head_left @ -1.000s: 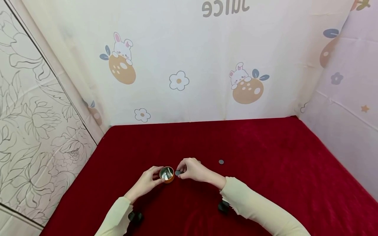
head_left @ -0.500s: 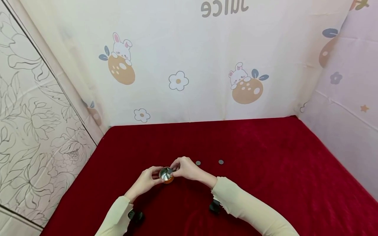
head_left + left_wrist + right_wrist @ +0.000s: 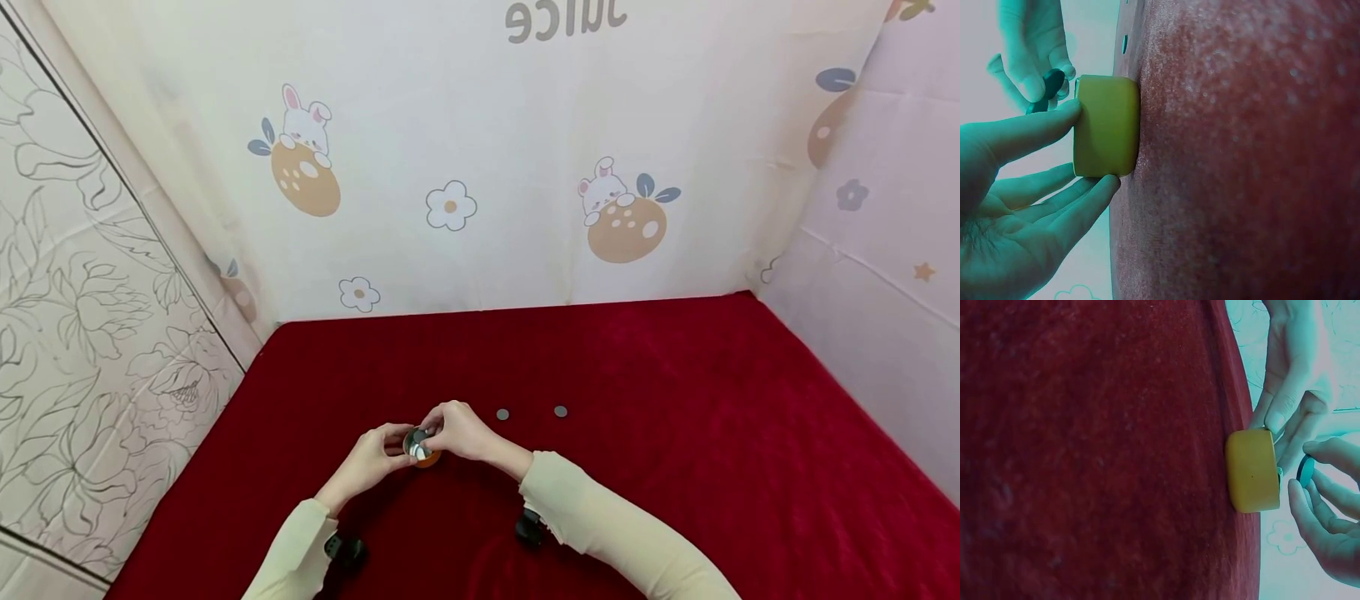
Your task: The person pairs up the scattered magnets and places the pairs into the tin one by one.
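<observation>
A small round tin (image 3: 430, 461), orange-yellow outside and shiny silver inside, stands on the red cloth with its mouth up. My left hand (image 3: 366, 463) grips it from the left, thumb on the near side and fingers on the far side. Over the tin's mouth is my right hand (image 3: 461, 432), pinching a dark grey disc (image 3: 1305, 470) between thumb and fingertips. In the right wrist view the disc is tilted on edge, just off the rim. The right hand's fingers partly cover the tin's inside in the head view.
Two more flat grey discs, one nearer (image 3: 502, 414) and one farther right (image 3: 561, 411), lie on the red cloth (image 3: 675, 433) beyond the right hand. A printed white curtain (image 3: 517, 250) hangs behind the table, with others along both sides.
My right hand has moved left with its disc, from beside the tin to over its mouth. One disc on the cloth has come out from behind that hand. The left hand has stayed put.
</observation>
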`<act>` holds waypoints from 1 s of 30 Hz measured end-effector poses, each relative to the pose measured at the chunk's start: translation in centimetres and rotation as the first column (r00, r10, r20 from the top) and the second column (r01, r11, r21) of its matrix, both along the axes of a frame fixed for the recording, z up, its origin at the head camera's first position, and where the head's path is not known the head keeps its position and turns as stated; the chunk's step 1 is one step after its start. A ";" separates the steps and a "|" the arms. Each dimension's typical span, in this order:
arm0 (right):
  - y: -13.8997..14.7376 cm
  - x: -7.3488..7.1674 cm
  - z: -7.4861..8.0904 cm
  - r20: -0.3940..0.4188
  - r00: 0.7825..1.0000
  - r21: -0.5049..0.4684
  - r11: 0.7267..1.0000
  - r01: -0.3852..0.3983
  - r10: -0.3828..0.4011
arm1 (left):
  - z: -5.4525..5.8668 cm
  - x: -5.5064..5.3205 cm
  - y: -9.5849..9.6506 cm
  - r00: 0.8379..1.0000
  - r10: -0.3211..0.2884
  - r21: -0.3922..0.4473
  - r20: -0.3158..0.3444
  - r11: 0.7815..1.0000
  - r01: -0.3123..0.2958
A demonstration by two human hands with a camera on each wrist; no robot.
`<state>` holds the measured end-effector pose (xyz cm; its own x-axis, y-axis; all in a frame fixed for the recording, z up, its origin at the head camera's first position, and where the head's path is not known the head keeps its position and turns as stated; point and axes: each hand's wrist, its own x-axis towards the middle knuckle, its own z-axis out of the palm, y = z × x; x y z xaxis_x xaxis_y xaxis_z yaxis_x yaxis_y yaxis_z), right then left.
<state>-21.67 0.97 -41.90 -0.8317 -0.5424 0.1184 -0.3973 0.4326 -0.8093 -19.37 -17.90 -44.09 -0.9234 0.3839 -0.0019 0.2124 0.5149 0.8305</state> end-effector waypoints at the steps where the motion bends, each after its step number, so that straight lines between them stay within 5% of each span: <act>1: -0.1 0.0 0.0 0.000 1.000 0.003 1.000 0.004 -0.004 | 0.0 0.0 0.0 1.000 0.001 0.000 0.000 1.000 -0.001; 14: -0.8 0.0 -0.5 0.007 1.000 -0.004 1.000 -0.018 0.018 | -0.1 0.0 -0.1 1.000 0.000 0.005 0.004 1.000 0.000; 21: 0.2 0.1 -0.2 0.052 0.998 -0.029 0.999 -0.035 0.036 | 0.1 0.1 0.1 1.000 -0.005 0.001 0.001 1.000 0.005; 30: 2.3 0.1 0.4 0.006 0.998 0.001 0.998 -0.061 0.061 | 0.4 0.0 0.3 0.999 -0.024 -0.045 -0.030 0.999 0.022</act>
